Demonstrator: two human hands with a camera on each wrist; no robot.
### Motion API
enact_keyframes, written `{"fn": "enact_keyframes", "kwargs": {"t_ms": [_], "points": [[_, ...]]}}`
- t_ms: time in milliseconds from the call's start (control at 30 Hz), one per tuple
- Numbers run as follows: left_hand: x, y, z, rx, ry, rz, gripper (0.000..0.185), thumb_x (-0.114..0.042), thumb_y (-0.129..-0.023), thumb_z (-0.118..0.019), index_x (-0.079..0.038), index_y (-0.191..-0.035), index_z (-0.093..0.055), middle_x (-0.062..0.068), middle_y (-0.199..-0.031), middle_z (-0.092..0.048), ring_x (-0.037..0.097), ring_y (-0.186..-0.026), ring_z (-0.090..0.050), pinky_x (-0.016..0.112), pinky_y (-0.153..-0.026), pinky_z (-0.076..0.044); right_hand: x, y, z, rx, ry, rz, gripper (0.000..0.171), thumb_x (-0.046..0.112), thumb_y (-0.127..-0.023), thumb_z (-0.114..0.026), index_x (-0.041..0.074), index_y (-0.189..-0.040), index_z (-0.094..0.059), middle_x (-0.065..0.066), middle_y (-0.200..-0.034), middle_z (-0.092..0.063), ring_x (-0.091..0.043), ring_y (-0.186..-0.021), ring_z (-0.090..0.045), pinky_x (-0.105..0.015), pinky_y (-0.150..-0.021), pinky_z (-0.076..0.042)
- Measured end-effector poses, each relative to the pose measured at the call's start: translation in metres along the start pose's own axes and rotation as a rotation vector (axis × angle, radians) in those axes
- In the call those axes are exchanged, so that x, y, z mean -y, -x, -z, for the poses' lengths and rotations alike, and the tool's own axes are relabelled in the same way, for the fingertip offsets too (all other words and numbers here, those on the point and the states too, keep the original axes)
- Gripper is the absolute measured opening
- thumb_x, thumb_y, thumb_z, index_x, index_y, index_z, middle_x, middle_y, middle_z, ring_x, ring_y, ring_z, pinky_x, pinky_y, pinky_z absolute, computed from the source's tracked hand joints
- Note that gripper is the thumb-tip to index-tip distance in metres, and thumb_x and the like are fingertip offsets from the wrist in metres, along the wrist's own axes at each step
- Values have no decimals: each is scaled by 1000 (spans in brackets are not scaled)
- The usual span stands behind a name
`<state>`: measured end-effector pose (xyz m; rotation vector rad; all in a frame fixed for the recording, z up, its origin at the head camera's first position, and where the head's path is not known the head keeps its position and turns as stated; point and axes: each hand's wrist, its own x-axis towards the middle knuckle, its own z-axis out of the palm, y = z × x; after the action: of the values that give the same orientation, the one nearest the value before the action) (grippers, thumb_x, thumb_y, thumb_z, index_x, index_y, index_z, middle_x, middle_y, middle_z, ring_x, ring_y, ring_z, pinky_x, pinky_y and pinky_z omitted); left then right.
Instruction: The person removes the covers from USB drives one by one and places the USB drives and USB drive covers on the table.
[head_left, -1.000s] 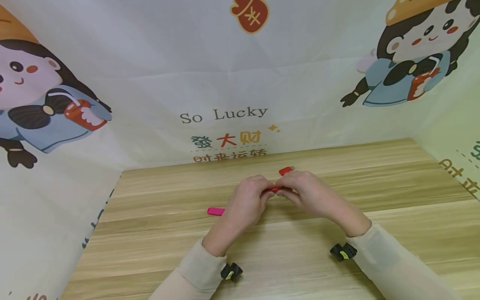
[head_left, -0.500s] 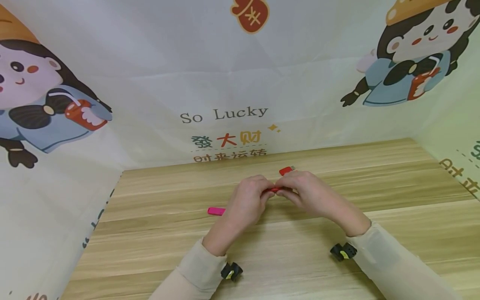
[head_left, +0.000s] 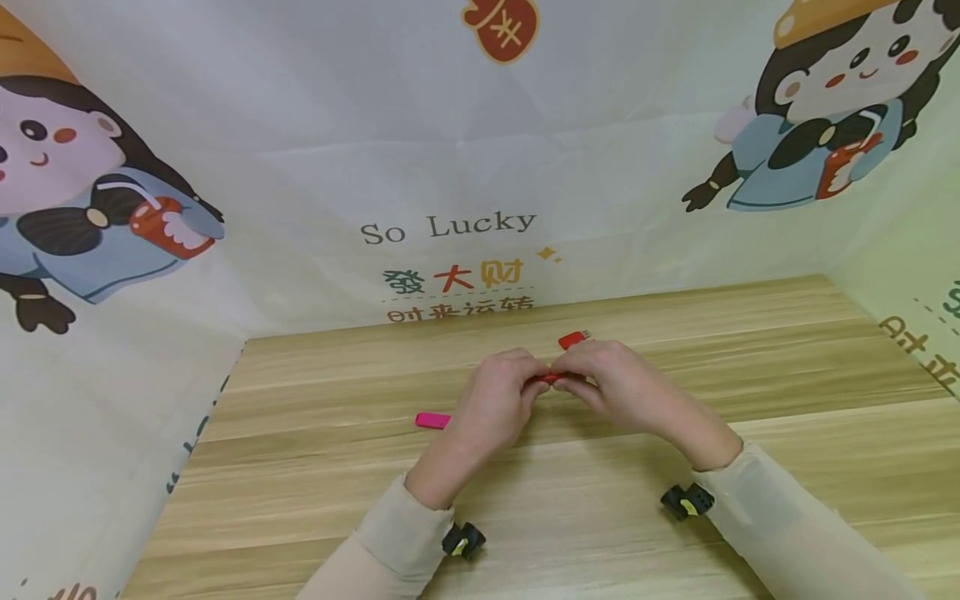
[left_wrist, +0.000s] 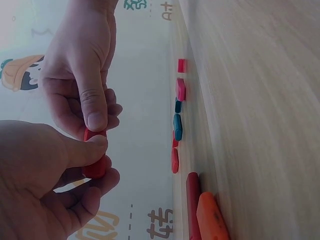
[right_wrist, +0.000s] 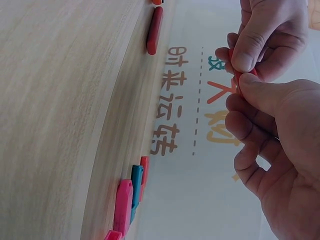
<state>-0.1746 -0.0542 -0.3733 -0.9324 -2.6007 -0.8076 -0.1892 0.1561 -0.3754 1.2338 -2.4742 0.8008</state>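
I have the left hand [head_left: 491, 408] and the right hand [head_left: 633, 387] meeting above the wood-grain table [head_left: 570, 521], both pinching one small red, round-ended, plastic-looking bar [left_wrist: 95, 169] between thumbs and fingers, one hand at each end. To handle it well, I judge both pinches should stay level and in line along its length, with light, even pressure, so that neither thumb twists it or lets an end slip. From the bar, a red block with a metal plug [head_left: 573, 339] lies near, at 1 o'clock, and a bright pink flat stick [head_left: 432, 421] further off, between 8 and 9 o'clock, partly covered by the left arm. My head view shows only a sliver of the bar; the fingers hide its ends, so I can't tell whether it has a seam or a cap. A teal flat stick [right_wrist: 135, 182], a dark red rounded stick [right_wrist: 155, 31] and an orange stick [left_wrist: 211, 218], cut off at the lower edge, show only from the wrists.
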Motion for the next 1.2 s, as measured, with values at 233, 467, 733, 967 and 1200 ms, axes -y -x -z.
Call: {"fn": "enact_keyframes", "kwargs": {"t_ms": [233,467,733,967,1200], "points": [[0,0,0,18,-5,18,10,-4,-98,-76,-4,-107,-81,3,-94,-74,16,-85,-69,32,-79,-59,1,0,1,1,-9,-3,12,6,-96,-79,5,-108,-80,-3,-104,-78,-17,-95,-73,-35,-85,-61],[0,0,1,19,-6,17,10,-4,-98,-76,-4,-107,-81,3,-94,-74,15,-85,-69,32,-79,-59,0,-1,1,1,-5,1,12,6,-96,-79,5,-108,-80,-3,-104,-78,-17,-95,-74,-36,-85,-61],[1,1,1,22,4,12,10,-4,-99,-75,-4,-107,-81,2,-94,-74,14,-85,-68,31,-78,-59,0,-1,0,3,-12,-2,12,6,-96,-79,5,-108,-80,-3,-104,-78,-17,-94,-74,-35,-84,-61],[0,0,2,38,5,27,11,-5,-99,-75,-5,-108,-81,2,-95,-74,14,-86,-68,30,-79,-59,-1,-1,0,10,-19,-5,11,6,-97,-79,6,-108,-80,-1,-104,-78,-15,-95,-73,-35,-85,-61],[0,1,3,44,1,35,11,-6,-100,-74,-6,-109,-81,1,-95,-74,12,-85,-67,29,-79,-58,-1,0,0,13,-22,-9,11,6,-97,-78,7,-107,-80,0,-104,-78,-15,-95,-73,-35,-85,-61]]}}
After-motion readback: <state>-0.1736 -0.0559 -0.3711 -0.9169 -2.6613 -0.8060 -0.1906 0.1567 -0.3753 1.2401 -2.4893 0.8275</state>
